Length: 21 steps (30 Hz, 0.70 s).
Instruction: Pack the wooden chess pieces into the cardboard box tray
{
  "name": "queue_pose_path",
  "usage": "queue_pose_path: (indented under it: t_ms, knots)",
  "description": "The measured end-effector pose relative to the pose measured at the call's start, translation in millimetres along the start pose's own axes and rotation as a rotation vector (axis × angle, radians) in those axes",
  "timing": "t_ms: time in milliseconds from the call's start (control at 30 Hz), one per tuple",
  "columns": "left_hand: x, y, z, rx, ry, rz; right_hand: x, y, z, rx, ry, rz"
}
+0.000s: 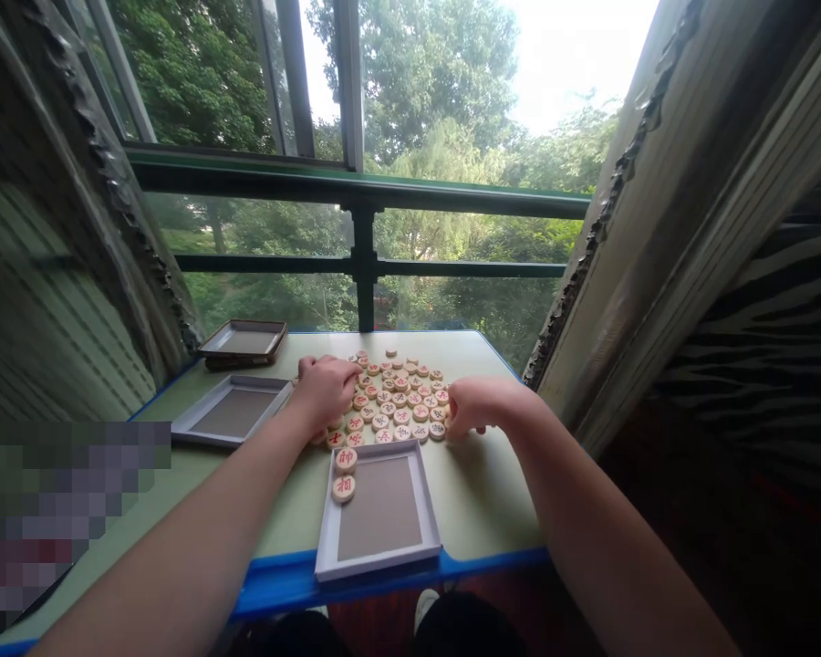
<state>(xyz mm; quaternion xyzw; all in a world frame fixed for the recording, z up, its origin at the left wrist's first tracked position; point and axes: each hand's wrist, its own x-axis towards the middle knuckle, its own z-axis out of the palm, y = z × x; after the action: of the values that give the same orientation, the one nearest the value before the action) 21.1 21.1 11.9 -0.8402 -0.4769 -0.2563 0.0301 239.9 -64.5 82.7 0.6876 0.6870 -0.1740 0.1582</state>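
Observation:
Several round wooden chess pieces (400, 397) with red and dark characters lie spread on a pale green table (479, 493). My left hand (325, 391) rests curled on the left side of the pile, fingers bent onto the pieces. At the pile's right edge, my right hand (475, 406) is curled with its fingertips down on the pieces. What either hand holds is hidden. Close in front stands a white-rimmed grey tray (383, 538) with two red-marked pieces (345, 474) at its far left corner.
A second white-rimmed tray (229, 412) lies to the left, and a dark brown tray (243, 340) sits behind it near the window. The table has a blue edge (287, 584). A railing and glass stand beyond; curtains hang on both sides.

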Motion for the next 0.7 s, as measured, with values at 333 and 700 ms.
queue_pose_path:
  t_ms: [333,700]
  knots:
    - [-4,-3,-6.0,-0.027,0.017,-0.056,-5,18,47,0.094,0.485,-0.195]
    - [-6,-3,-4.9,-0.026,-0.007,-0.034,5,42,59,0.343,0.639,-0.214]
